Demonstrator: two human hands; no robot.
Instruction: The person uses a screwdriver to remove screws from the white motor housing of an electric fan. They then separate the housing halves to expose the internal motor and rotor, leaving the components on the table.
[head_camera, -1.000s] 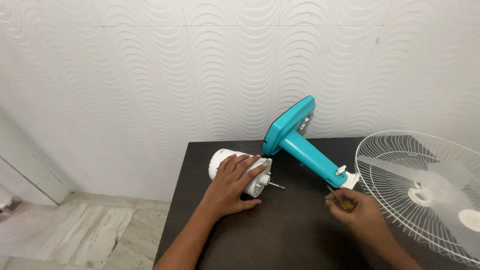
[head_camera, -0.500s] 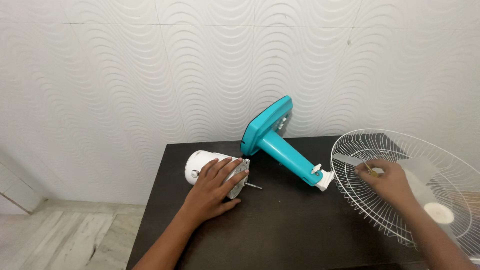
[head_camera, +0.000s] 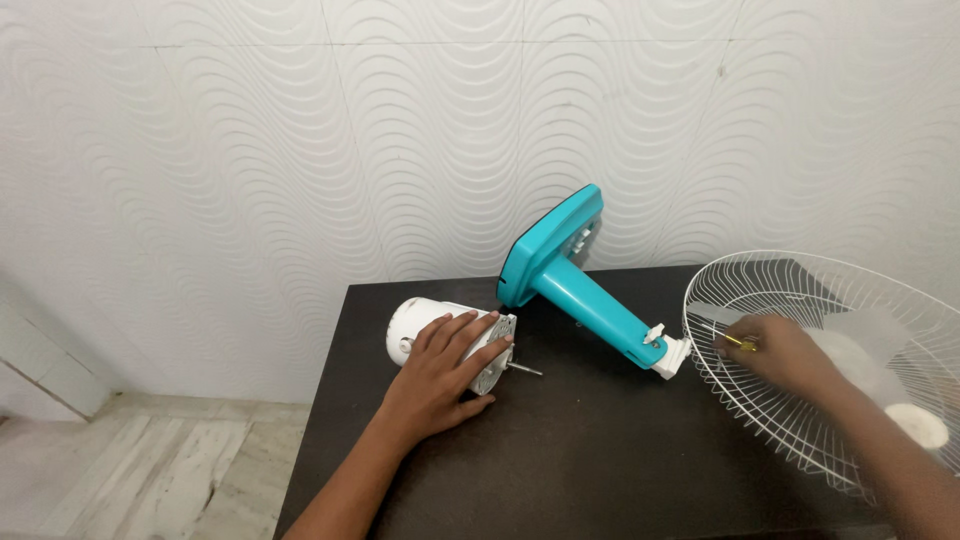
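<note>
The left hand (head_camera: 443, 372) lies spread flat on the white motor housing (head_camera: 440, 340), near the back-left corner of the dark table (head_camera: 580, 460). The right hand (head_camera: 785, 352), inside the wire fan guard (head_camera: 800, 400) at the right edge, pinches a small yellow screwdriver (head_camera: 741, 342); teal fan stand (head_camera: 590, 295) btw. them, leaning at the back edge.

Single head-worn view, angled down and forward across the dark bench (head_camera: 560, 470) toward the wavy white wall (head_camera: 300, 150); both forearms enter from below, near range.

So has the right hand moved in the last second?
Yes. The right hand went from the table near the teal stand to inside the fan guard.
</note>
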